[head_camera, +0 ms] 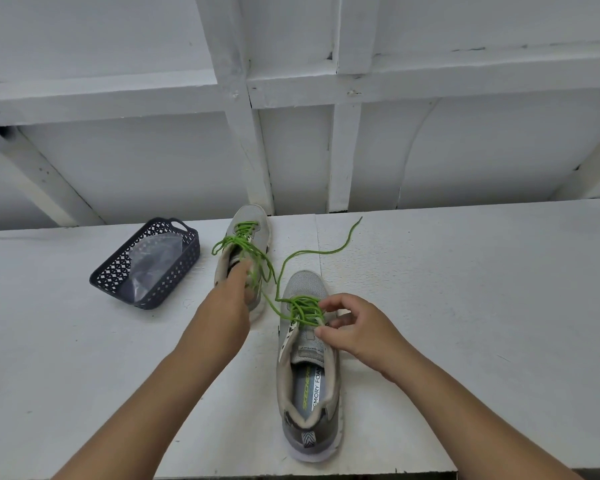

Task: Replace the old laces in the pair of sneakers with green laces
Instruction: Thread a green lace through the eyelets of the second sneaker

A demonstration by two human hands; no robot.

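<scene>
The right hand (355, 329) sits at the lace area of the near sneaker (309, 368), its fingers curled and its thumb and forefinger pinching the green lace (303, 310) where it crosses the eyelets. The left hand (234, 296) reaches forward, left of the near sneaker, its fingers blurred against a strand of the same green lace beside the far sneaker (246, 247); whether it grips the strand or only touches it cannot be told.

The near sneaker is grey with a beige collar and a printed insole, its heel toward the person and its toe pointing away. Green lace is threaded through its upper eyelets, and a loose tail (329, 251) runs off beyond its toe to the right across the surface. The far sneaker lies beyond and left of the near sneaker, already laced in green with loops (229, 242) hanging over its opening.

Further left of the near sneaker stands a dark perforated plastic basket (187, 252) holding a clear plastic bag (155, 263).

Everything rests on a white painted table (465, 306), its top scuffed and faintly speckled, with a seam running back from the near sneaker's toe. Behind it rises a white panelled wall (361, 150) framed with white timber battens (243, 98).
</scene>
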